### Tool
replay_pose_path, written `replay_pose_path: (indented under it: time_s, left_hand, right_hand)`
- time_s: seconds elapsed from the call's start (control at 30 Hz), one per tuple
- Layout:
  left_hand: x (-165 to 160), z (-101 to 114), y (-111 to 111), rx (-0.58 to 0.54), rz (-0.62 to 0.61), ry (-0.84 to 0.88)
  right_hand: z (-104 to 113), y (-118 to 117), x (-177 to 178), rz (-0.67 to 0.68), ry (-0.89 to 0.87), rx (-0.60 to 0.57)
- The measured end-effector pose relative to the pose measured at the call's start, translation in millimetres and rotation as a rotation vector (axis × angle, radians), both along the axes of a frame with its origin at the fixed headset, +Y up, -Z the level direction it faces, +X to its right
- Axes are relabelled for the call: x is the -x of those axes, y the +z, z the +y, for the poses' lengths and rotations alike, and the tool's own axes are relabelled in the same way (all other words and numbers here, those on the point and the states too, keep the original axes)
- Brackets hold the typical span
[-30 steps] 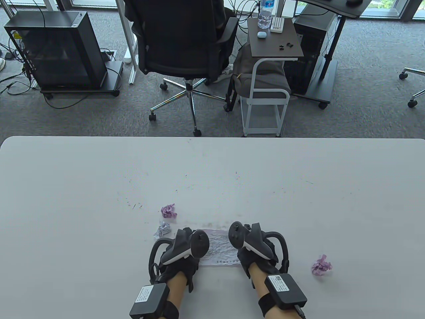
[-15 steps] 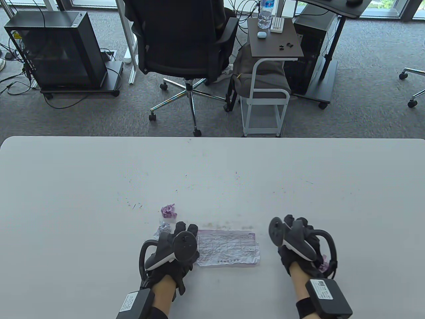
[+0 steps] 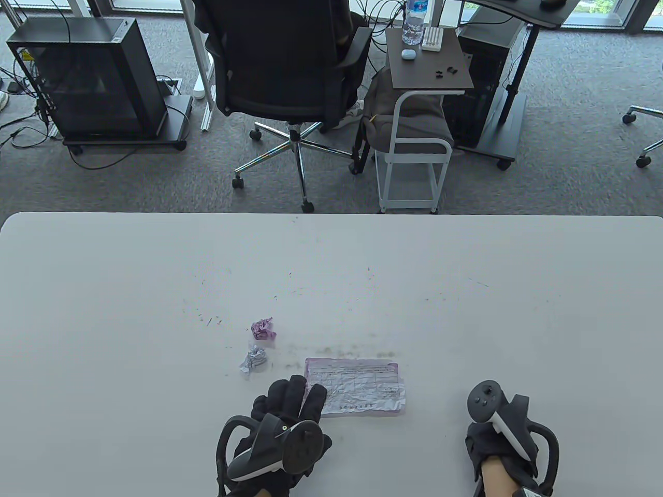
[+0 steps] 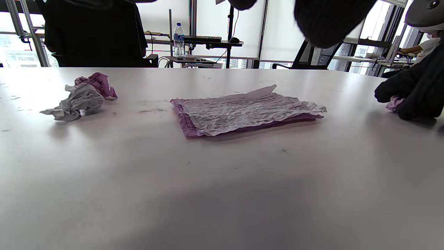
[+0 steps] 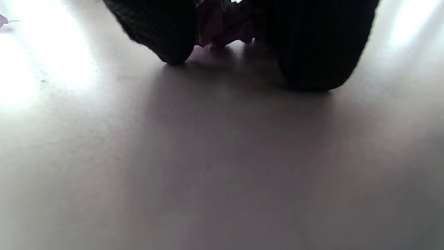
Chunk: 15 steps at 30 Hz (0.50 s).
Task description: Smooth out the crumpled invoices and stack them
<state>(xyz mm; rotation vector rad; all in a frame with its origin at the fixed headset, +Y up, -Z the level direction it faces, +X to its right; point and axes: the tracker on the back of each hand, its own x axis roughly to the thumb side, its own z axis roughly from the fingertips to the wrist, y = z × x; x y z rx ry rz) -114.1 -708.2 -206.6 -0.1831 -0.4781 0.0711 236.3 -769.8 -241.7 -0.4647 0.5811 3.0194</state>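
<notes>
The right hand (image 3: 500, 448) had its gloved fingers (image 5: 312, 52) curled down onto the table (image 3: 129, 290), clamped round a crumpled pink invoice (image 5: 222, 26) that showed between them in the right wrist view; from above the hand and its tracker hid that paper. The left hand (image 3: 285, 414) lay with its fingers (image 3: 290, 396) straight and slightly spread, holding nothing, their tips at the lower left corner of the flattened invoice (image 3: 356, 385); whether they touched it could not be told.

That flattened sheet, white over pink and still wrinkled, lay near the table's six o'clock edge. At its ten o'clock sat a crumpled white invoice (image 3: 254, 359), and just beyond that, towards twelve o'clock, a crumpled purple invoice (image 3: 263, 329), the two close but apart.

The table was pale grey, speckled with small dark marks around its middle. Beyond its far edge lay grey carpet with a black office chair (image 3: 285, 62) at twelve o'clock, a black computer case (image 3: 88, 77) on a wheeled stand at ten o'clock, and a small side table (image 3: 430, 72) carrying a water bottle (image 3: 413, 20) at one o'clock.

Half a second earlier the left hand had been pressing on the flat sheet's left edge and the right hand had hovered to the sheet's right, with the pink ball peeking out beside its wrist. Both hands had since drawn back towards six o'clock, the right one closing over that ball.
</notes>
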Motion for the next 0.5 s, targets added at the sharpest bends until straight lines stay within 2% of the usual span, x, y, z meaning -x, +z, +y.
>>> replay_pose_path:
  time_s: [0.07,0.13,0.2,0.3,0.4,0.5]
  left_hand:
    - [3.4,1.4,0.2,-0.014,-0.004,0.053]
    - [6.3,2.9,0.9,-0.034,-0.014,0.09]
    - [8.6,4.1,1.3,-0.018,-0.021,0.149]
    - [9.5,8.7,2.4,0.029,-0.034,0.237]
    - [5.3,14.7,5.4,0.036,-0.077,0.319]
    - [0.9,15.1,6.9,0.046,-0.11,0.309]
  right_hand:
    - [1.5,0.5,0.4,-0.002,0.0,0.003]
    - [3.4,0.5,-2.2,-0.011,-0.013,-0.053]
    - [12.3,0.6,-1.2,-0.025,-0.126,-0.05]
    - [36.7,6.3,8.6,-0.004,-0.312,-0.2]
    - [64.5,14.5,33.3,0.078,-0.626,-0.318]
    - [83.0,19.4,70.7,0.25,-0.718,-0.316]
